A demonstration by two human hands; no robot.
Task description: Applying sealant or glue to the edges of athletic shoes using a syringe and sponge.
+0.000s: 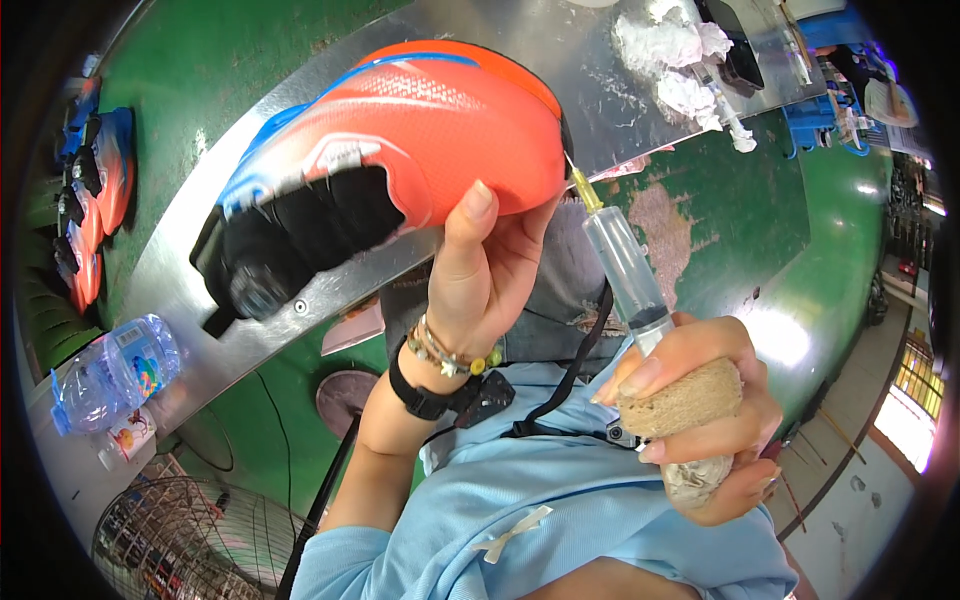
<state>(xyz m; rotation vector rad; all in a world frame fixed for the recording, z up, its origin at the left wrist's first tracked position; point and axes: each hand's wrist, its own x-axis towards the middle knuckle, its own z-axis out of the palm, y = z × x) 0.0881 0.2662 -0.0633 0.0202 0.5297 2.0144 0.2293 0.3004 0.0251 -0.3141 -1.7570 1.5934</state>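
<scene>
An orange-red sneaker [460, 130] with blue trim and a black collar is tilted on its side above the metal table. My left hand [485, 270] grips it from below, the thumb pressed on its upper and the fingers hidden behind it. In my right hand [735, 360] is a clear plastic syringe [625, 265] with a yellow-based needle. The needle's tip is at the sneaker's rounded end by the sole edge; whether it touches, I cannot tell. The same hand also clasps a tan, spongy-looking block [685, 400] and a greyish wad [697, 480].
On the metal table [300, 265] lie crumpled white wads [660, 45], a black phone [735, 50] and another syringe [728, 108]. At left are a large clear bottle [115, 370] and several similar sneakers [115, 165]. A wire-caged fan [190, 540] stands lower left.
</scene>
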